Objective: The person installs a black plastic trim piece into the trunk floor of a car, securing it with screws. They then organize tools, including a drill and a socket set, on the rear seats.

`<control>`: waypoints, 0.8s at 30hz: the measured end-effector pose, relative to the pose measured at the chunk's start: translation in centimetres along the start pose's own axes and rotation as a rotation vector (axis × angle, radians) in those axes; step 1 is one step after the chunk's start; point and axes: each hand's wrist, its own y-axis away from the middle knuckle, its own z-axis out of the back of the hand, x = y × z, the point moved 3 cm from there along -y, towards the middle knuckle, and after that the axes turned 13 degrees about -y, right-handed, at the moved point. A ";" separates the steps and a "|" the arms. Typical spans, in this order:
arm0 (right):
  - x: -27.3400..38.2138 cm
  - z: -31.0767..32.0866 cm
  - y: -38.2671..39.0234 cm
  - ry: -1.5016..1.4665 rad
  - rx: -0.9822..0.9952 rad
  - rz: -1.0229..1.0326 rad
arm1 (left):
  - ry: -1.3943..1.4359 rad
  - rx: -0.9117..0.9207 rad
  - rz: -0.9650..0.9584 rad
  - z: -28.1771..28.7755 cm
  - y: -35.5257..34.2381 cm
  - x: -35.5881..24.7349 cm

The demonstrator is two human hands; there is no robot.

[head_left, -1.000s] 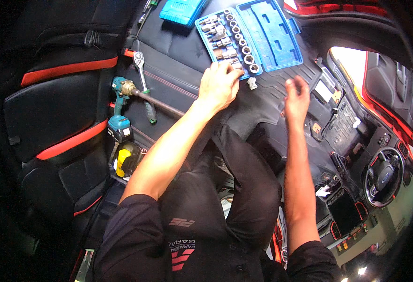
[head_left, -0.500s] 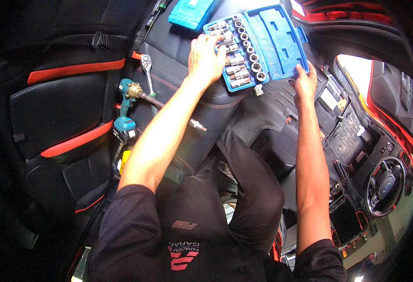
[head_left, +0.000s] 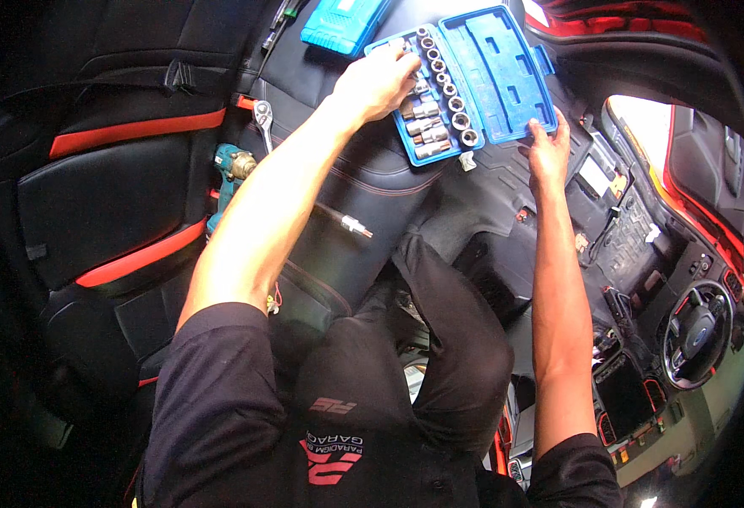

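Note:
A blue socket case (head_left: 429, 159) lies unfolded across the edge of the black seat, holding a column of round sockets (head_left: 452, 90) and a row of bit sockets (head_left: 427, 124). My left hand (head_left: 378, 80) is over the upper left of the bit sockets, fingers bent together among them. The hand itself hides whatever its fingertips grip. My right hand (head_left: 548, 152) holds the lower right corner of the case's lid (head_left: 499, 80), thumb on its inner face. The lid's moulded recesses face up.
On the black seat (head_left: 372, 157) lie a ratchet (head_left: 262, 117), a teal impact wrench (head_left: 233, 162) partly behind my left forearm, and a socket-tipped extension (head_left: 355, 225). A second blue case (head_left: 345, 24) is beyond. The car's steering wheel (head_left: 695, 336) is at right.
My left hand has shifted up and slightly left along the bit sockets, its forearm now covering more of the impact wrench. My right hand keeps its hold on the lid.

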 end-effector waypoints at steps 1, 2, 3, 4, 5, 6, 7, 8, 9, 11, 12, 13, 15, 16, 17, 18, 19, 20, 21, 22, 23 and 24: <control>-0.1 0.1 0.0 -0.006 -0.001 -0.004 | -0.010 0.011 -0.009 0.3 0.1 0.1; 0.1 -0.1 0.1 0.000 0.008 0.014 | -0.008 -0.096 -0.060 0.6 0.4 0.5; 0.2 -0.3 0.3 0.006 0.016 0.031 | 0.072 -0.114 0.017 0.6 0.7 1.1; 0.4 -0.4 0.4 0.011 0.025 0.049 | 0.151 -0.131 0.094 0.6 1.1 1.6; 0.3 -0.3 0.4 0.015 0.023 0.044 | 0.232 -0.148 0.167 0.7 1.3 1.8; 0.2 -0.1 0.3 0.019 0.021 0.039 | 0.344 -0.228 0.358 0.6 1.5 1.9; 0.2 0.0 0.3 0.022 0.019 0.034 | 0.411 -0.238 0.575 0.3 1.8 2.1; 0.3 -0.1 0.3 0.015 0.014 0.037 | 0.526 -0.236 0.658 -0.3 2.0 2.4; 0.3 -0.2 0.4 0.008 0.008 0.040 | 0.643 -0.233 0.740 -0.9 2.4 2.6; 0.5 -0.5 0.6 -0.028 -0.003 0.048 | 0.738 -0.199 0.771 -2.1 2.9 2.4; 0.6 -0.9 0.7 -0.057 -0.008 0.053 | 0.786 -0.182 0.789 -2.7 3.0 2.2; 0.7 -1.0 0.8 -0.087 -0.014 0.058 | 0.790 -0.197 0.803 -3.3 3.2 1.9; 0.6 -0.6 0.6 -0.066 0.008 0.064 | 0.798 -0.224 0.827 -3.8 3.2 1.0; 0.5 -0.5 0.5 -0.056 0.020 0.066 | 0.696 -0.246 0.827 -3.9 3.1 0.6; 0.6 -0.6 0.7 -0.046 0.010 0.053 | 0.683 -0.258 0.830 -4.1 3.0 0.2; 0.8 -0.7 0.9 -0.036 0.000 0.039 | 0.305 -0.355 0.759 -3.5 3.2 -0.1; 1.0 -0.8 1.1 -0.026 -0.010 0.025 | -0.071 -0.441 0.669 -2.9 3.4 -0.6; 1.2 -0.9 1.2 -0.035 -0.007 0.034 | -0.010 -0.387 0.701 -3.4 3.6 -0.1; 1.4 -1.2 1.2 -0.047 0.001 0.044 | 0.047 -0.337 0.734 -3.9 3.9 0.9; 1.6 -1.6 1.3 -0.059 0.010 0.054 | 0.104 -0.287 0.767 -4.5 4.3 1.7; 1.3 -1.1 1.0 -0.039 0.007 0.108 | 0.225 -0.213 0.791 -4.6 4.0 1.7; 0.7 -0.3 0.6 -0.019 0.003 0.162 | 0.344 -0.137 0.810 -4.5 3.7 1.6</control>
